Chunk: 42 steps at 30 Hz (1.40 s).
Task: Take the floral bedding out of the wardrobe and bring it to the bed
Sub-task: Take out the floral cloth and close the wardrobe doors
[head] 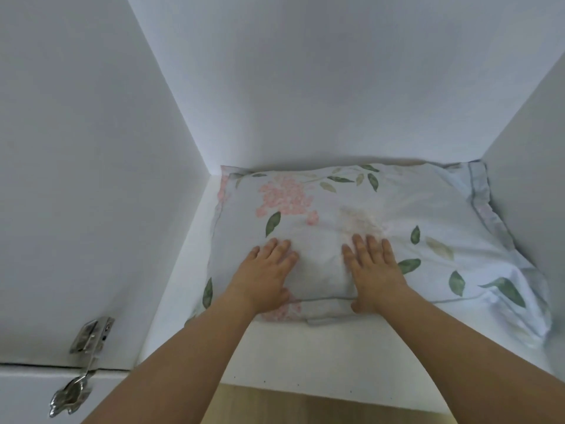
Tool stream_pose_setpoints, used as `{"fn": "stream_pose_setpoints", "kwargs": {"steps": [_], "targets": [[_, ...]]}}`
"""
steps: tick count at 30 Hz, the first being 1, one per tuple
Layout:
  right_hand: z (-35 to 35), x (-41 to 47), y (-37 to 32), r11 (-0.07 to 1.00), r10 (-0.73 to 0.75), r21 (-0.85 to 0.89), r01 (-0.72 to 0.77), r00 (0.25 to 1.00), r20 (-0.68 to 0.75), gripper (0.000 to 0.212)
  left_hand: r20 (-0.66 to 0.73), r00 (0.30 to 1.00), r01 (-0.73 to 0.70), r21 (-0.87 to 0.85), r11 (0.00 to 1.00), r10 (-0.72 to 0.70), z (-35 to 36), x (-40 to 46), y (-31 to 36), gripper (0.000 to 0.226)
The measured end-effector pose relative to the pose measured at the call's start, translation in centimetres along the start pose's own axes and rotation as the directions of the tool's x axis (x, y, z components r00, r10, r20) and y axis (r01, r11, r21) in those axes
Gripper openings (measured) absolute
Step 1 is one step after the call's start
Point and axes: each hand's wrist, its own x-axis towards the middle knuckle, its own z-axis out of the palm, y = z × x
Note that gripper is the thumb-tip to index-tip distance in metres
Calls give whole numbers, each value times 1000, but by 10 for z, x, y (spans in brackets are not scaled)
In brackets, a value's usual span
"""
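Both hands lie flat, fingers straight, on the bedding (360, 228), the left hand (266, 273) and right hand (371, 267) side by side near its front edge. It sits on the wardrobe shelf (183, 270), long axis left to right, reaching farther right, so the right hand seems nearer its middle.

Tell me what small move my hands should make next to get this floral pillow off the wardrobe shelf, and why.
Probably curl the fingers round the pillow's near edge. The left hand and right hand lie flat on top, thumbs at that edge, gripping nothing, and the pillow rests on the shelf.
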Motion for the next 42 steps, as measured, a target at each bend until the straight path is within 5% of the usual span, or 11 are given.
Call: {"fn": "stream_pose_setpoints", "kwargs": {"steps": [10, 15, 18, 22, 26, 30, 37, 42], "targets": [[49, 41, -1, 995, -21, 98, 29, 997, -72, 136, 65, 997, 43, -26, 999, -41, 51, 46, -7, 107], [53, 53, -5, 976, -1, 216, 24, 994, -107, 138, -17, 988, 153, -19, 988, -154, 64, 62, 6, 91], [49, 56, -9, 978, 51, 209, -12, 981, -187, 113, -83, 981, 177, -11, 984, -178, 72, 72, 7, 71], [44, 65, -26, 984, 148, 142, -103, 924, -352, 45, -167, 971, 160, -78, 984, -171, 70, 79, 0, 60], [27, 62, -30, 990, 111, 121, -74, 936, -334, 33, -187, 963, 171, -134, 976, -194, 57, 67, -1, 43], [-7, 40, -27, 996, -10, 82, 28, 978, -210, 40, -153, 965, 189, -149, 971, -211, 22, 37, 1, 29], [-125, -45, -27, 988, -76, 113, 103, 973, -217, 30, -139, 936, 266, -323, 908, -324, -99, -58, 2, 29], [-240, -138, -30, 983, -100, 136, 123, 982, -161, 22, 9, 865, 387, -647, 657, -501, -230, -161, 19, 30]]}}
